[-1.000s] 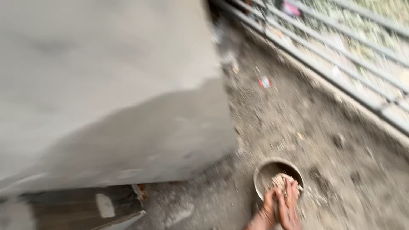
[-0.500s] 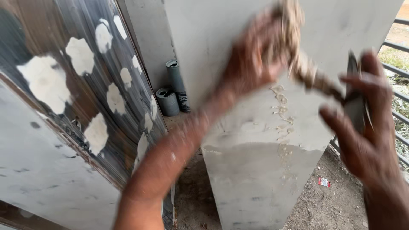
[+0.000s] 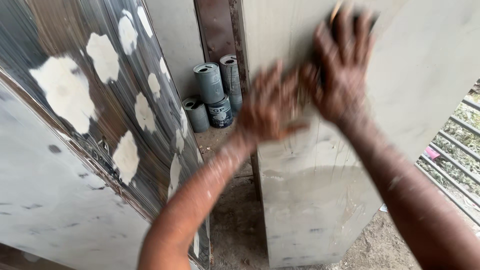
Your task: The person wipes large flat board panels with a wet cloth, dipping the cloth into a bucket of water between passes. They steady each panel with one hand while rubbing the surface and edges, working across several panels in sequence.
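pale grey upright panel (image 3: pixel 350 165) standing on the dirt floor (image 3: pixel 235 225), right of centre, its lower part darker and streaked with wet filler. right hand (image 3: pixel 345 70) pressed flat against the upper face of it, fingers spread, a thin edge poking above the fingertips, too blurred to name. left hand (image 3: pixel 270 105) just beside and slightly lower, also on the panel face, fingers loosely bent; blurred, so cannot tell whether that grip pinches anything. both forearms smeared with pale dust. to the left, leaning close, a dark glossy board (image 3: pixel 115 100) dotted with off-white filler patches, and in front of it another grey sheet (image 3: pixel 45 200). between the boards, at the back, a cluster of grey tins (image 3: pixel 215 90) stacked on the floor. at far right, metal railing bars (image 3: pixel 450 165) with greenery behind.
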